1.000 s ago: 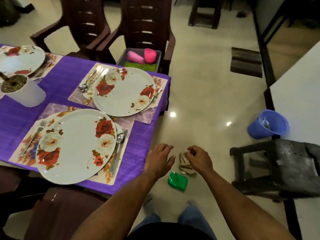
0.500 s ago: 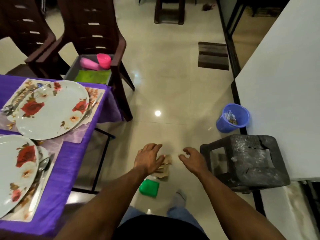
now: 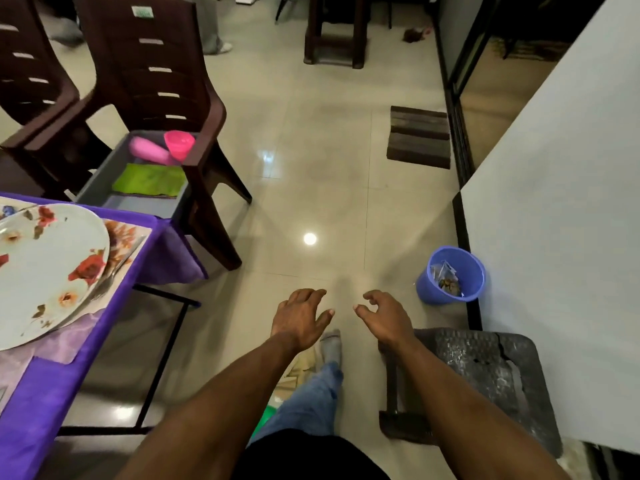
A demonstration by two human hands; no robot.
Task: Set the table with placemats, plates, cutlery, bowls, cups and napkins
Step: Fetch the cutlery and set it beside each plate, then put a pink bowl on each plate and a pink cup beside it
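Pink cups (image 3: 179,143) in grey bin (image 3: 100,188): light, rigid plastic, grab by rim. Left hand (image 3: 300,318) and right hand (image 3: 382,318) relaxed, holding nothing.

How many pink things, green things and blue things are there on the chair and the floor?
Pink: 2, an upright pink cup and a pink cup lying on its side, both in the grey tray on the chair.
Green: 1, a green napkin in the same tray.
Blue: 1, a blue bin on the floor.
Total: 4

A sliver of something green shows by the leg, too hidden to count.
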